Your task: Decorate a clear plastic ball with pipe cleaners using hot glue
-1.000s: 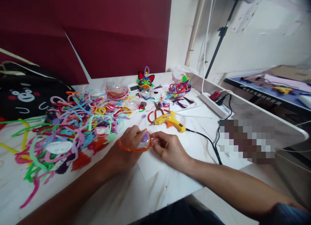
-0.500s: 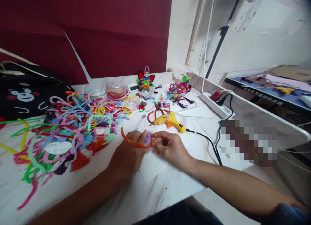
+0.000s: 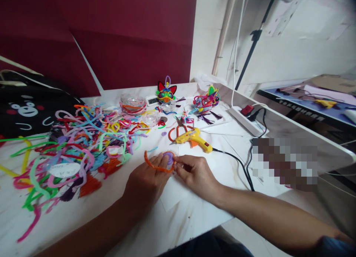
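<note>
Between my hands, low over the white table, is a small round piece with a purple coil (image 3: 167,160) in its middle. An orange pipe cleaner (image 3: 151,165) curves around its rim, its free end sticking up on the left. My left hand (image 3: 146,177) is closed on the round piece, fingers behind and thumb along the coil. My right hand (image 3: 196,173) pinches the orange pipe cleaner at the right side of the rim. Just beyond my hands lie a yellow glue gun (image 3: 194,137) and orange-handled pliers (image 3: 180,129).
A heap of colourful pipe cleaners (image 3: 97,138) and tassels (image 3: 90,184) spreads over the left. Two finished-looking animal-face ornaments (image 3: 166,94) stand at the back. The glue gun's black cord (image 3: 236,159) runs right, near a white power strip (image 3: 246,120). A black bag (image 3: 36,105) sits far left.
The round piece has turned slightly, so more of the purple coil shows. The free end of the orange pipe cleaner has shifted a little right. Both hands stay nearly in place.
</note>
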A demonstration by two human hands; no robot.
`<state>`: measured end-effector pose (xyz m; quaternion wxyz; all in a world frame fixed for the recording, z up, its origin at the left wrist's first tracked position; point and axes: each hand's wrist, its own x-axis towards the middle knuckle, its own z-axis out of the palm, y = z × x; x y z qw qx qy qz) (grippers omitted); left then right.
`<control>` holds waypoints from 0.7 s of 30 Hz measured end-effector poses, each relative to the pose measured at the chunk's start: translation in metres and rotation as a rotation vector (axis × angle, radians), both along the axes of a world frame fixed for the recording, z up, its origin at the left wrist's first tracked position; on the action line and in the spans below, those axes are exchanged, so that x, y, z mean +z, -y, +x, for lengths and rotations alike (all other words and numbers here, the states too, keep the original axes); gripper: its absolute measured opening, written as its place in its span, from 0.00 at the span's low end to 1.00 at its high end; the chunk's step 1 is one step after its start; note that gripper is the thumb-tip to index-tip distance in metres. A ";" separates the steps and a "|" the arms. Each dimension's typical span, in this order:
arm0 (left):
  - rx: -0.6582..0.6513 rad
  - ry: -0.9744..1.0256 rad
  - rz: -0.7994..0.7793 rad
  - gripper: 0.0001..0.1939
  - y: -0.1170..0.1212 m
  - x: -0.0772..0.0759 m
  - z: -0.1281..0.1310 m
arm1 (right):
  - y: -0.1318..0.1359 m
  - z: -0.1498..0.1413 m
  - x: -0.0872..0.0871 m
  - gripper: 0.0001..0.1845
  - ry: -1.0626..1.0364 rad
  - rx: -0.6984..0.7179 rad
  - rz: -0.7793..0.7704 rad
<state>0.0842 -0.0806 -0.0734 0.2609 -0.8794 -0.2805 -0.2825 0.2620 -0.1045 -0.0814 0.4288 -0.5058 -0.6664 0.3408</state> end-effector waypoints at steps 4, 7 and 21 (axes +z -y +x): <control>0.013 0.006 -0.011 0.14 0.002 -0.001 0.000 | 0.006 -0.003 0.002 0.08 0.148 0.006 0.128; 0.009 0.027 -0.084 0.14 0.003 0.003 0.000 | 0.007 -0.004 0.003 0.08 0.243 0.013 0.169; -0.097 0.052 -0.496 0.14 -0.026 0.018 -0.020 | 0.009 -0.003 0.005 0.10 0.401 0.026 0.196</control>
